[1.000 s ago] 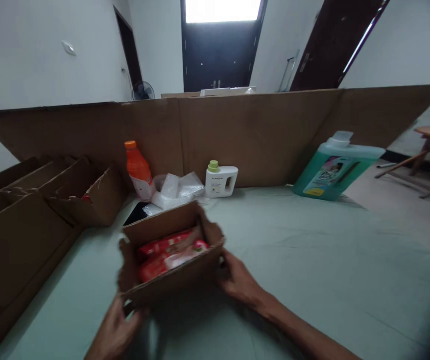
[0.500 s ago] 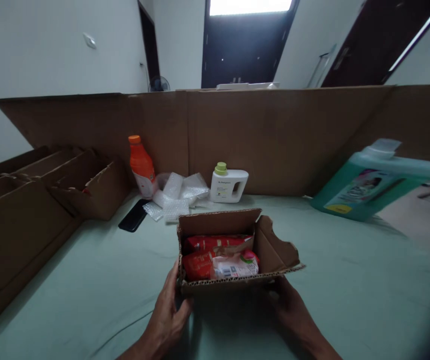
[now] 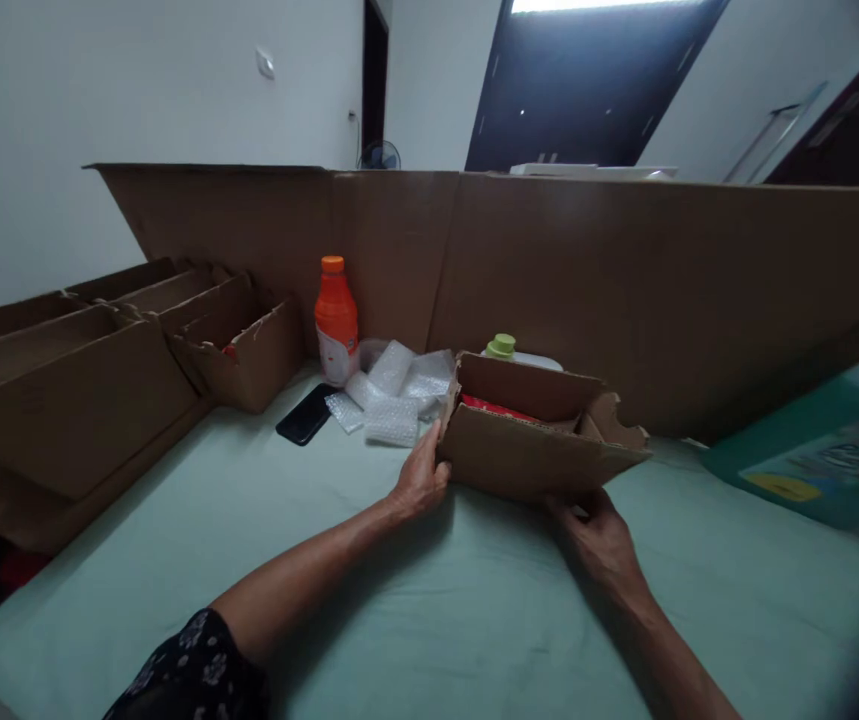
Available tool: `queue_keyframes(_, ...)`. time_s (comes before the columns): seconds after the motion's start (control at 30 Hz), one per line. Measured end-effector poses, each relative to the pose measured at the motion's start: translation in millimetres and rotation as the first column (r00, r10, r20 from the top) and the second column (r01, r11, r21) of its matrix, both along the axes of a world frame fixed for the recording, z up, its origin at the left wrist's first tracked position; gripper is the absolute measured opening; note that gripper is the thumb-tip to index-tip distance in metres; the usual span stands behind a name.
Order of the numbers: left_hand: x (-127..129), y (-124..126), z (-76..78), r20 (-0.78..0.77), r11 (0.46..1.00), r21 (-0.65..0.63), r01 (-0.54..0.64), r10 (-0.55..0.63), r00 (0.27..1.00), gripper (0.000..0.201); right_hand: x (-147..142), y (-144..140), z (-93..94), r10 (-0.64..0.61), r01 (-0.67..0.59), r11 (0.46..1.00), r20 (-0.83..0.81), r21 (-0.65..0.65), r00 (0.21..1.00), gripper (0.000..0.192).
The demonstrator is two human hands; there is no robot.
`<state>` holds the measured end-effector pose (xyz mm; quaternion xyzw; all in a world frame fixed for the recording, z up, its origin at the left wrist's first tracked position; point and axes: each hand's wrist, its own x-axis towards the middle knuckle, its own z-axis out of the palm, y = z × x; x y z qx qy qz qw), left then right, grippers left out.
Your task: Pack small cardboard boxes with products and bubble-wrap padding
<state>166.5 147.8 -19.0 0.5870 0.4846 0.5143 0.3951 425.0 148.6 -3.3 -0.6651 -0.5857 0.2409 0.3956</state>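
Note:
Both my hands hold an open-topped cardboard box in front of me. My left hand grips its left end, thumb on the near side. Low at the near right of the box, my right hand has its fingers curled beneath the bottom edge. Inside, only a strip of a red packet shows; the near wall hides the rest. Behind the box, a white bottle with a green cap is partly covered.
An orange bottle, bubble wrap and a black phone lie left of the box. Cardboard bins stand further left. A green jug is at right. A tall cardboard panel closes the back.
Both hands have moved the box forward, away from me, and tilted it so its near wall now covers most of the contents. The camera view has swung left.

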Motion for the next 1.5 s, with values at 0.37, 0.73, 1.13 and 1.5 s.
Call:
queue_keyframes(0.37,-129.8,-165.9,-48.7,-0.408,0.995,0.001,-0.098,0.09,0.908,0.053,-98.8,-64.6,-17.7,0.546,-0.629,0.773,0.419,0.08,0.725,0.028)
queue_keyframes(0.73,-149.2,-233.2,-59.0,-0.236,0.979,0.002,-0.202,0.197,0.952,0.035,-219.8,-9.7,35.5,0.52,-0.617,0.779,0.436,0.11,0.735,0.024)
queue_keyframes(1.13,-74.2,-183.0,1.7,0.533,0.856,-0.483,0.187,0.118,0.838,0.1,-113.2,-138.0,2.9,0.386,-0.498,0.837,-0.401,-0.227,0.831,0.058)
queue_keyframes(1.5,-97.4,-187.7,14.1,-0.01,0.905,-0.373,-0.206,0.218,0.976,0.077,-90.0,-149.1,-5.8,0.373,-0.399,0.913,-0.221,-0.085,0.901,0.042)
